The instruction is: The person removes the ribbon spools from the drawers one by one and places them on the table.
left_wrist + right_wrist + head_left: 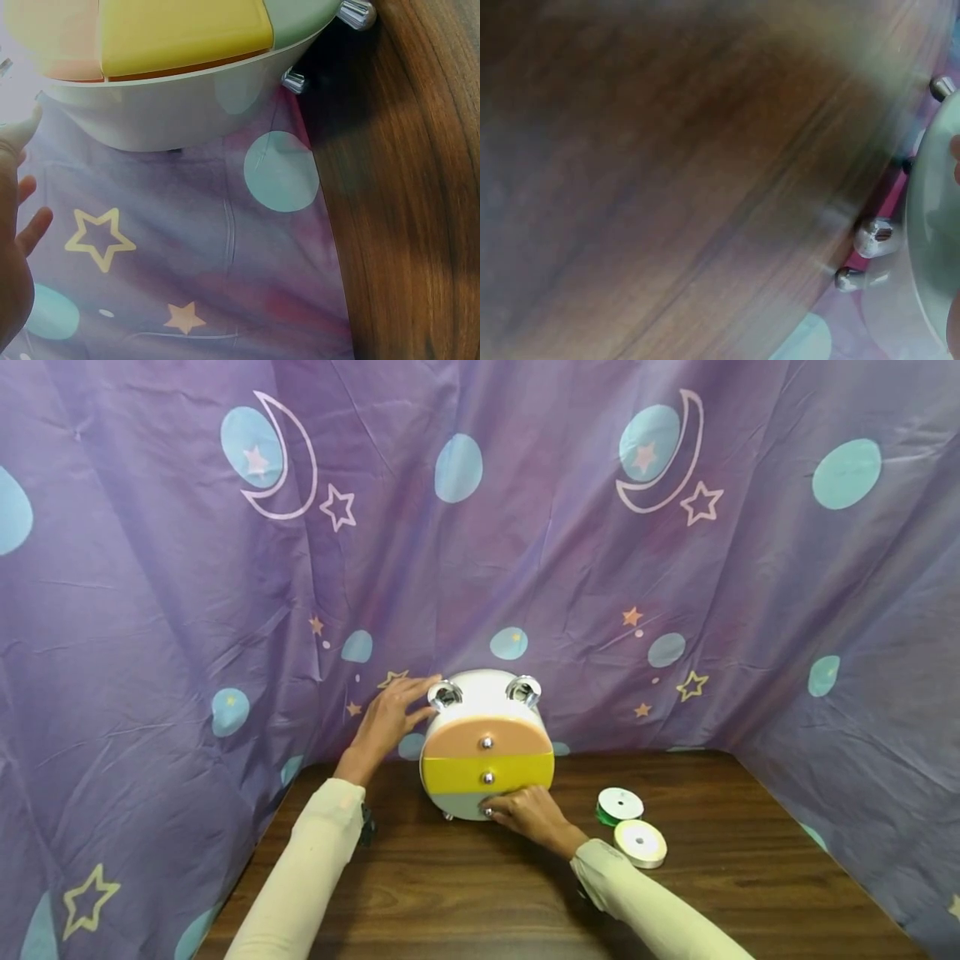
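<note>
A small rounded white drawer box [486,693] with two silver ear-like rings stands on the table against the cloth. Its front has an orange drawer [457,739], a yellow drawer [525,770] and a pale green drawer [457,806], each with a silver knob. My left hand [390,714] touches the box's upper left by one silver ring [444,695], fingers fairly straight. At the lowest drawer, my right hand [531,810] pinches the knob [487,812], partly hidden by the fingers. All three drawers look closed. In the right wrist view, only bits of fingers show.
Right of the box, a green ribbon spool [619,806] and a white ribbon spool [640,844] lie on the brown wooden table [450,893]. A purple cloth [480,568] with moons and stars hangs behind and at both sides. Silver feet [876,237] hold the box up.
</note>
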The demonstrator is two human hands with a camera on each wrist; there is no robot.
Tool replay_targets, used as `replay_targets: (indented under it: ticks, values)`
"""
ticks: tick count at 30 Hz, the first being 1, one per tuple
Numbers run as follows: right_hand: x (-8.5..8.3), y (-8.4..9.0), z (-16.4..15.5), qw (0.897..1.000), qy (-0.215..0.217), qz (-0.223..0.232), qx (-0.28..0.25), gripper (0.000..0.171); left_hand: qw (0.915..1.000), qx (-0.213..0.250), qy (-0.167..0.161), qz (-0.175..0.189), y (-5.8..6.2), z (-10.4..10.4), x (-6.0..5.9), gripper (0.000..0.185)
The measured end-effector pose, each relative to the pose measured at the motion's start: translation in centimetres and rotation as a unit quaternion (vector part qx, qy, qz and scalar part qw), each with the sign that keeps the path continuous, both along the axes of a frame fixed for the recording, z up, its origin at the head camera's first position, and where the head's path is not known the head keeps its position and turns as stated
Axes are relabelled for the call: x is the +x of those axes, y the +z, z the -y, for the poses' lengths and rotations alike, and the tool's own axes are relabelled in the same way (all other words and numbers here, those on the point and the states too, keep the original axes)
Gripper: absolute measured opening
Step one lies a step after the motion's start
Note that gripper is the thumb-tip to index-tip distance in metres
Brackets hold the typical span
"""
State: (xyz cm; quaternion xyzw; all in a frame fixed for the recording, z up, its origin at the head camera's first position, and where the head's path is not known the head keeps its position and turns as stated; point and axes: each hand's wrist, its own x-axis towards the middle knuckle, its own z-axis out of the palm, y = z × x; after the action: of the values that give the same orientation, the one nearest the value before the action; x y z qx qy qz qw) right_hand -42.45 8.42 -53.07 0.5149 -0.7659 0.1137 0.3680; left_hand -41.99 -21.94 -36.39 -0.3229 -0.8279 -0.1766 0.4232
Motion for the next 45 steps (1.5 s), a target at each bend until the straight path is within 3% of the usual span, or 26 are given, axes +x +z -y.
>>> replay_targets:
  ticks: [17, 28, 39, 45]
  values:
    - [1.7, 0.4, -0.4, 1.0, -0.002, -0.019, 0.015, 0.025, 0.9999, -0.002, 0.01, 0.009, 0.3, -0.2, 0.1, 0.063]
    - [3.5, 0.2, -0.8, 1.0, 0.023, -0.009, 0.008, 0.021, 0.9998, 0.001, 0.016, 0.013, 0.2, -0.3, 0.5, 0.062]
    - [5.4, 0.1, -1.1, 0.999, 0.032, -0.027, 0.001, 0.024, 0.9999, 0.002, 0.01, 0.004, 0.1, -0.4, 0.5, 0.063]
    - [6.6, 0.1, -1.3, 0.999, 0.024, -0.035, 0.009, 0.025, 0.9997, 0.001, 0.016, 0.019, 0.1, -0.4, 0.8, 0.061]
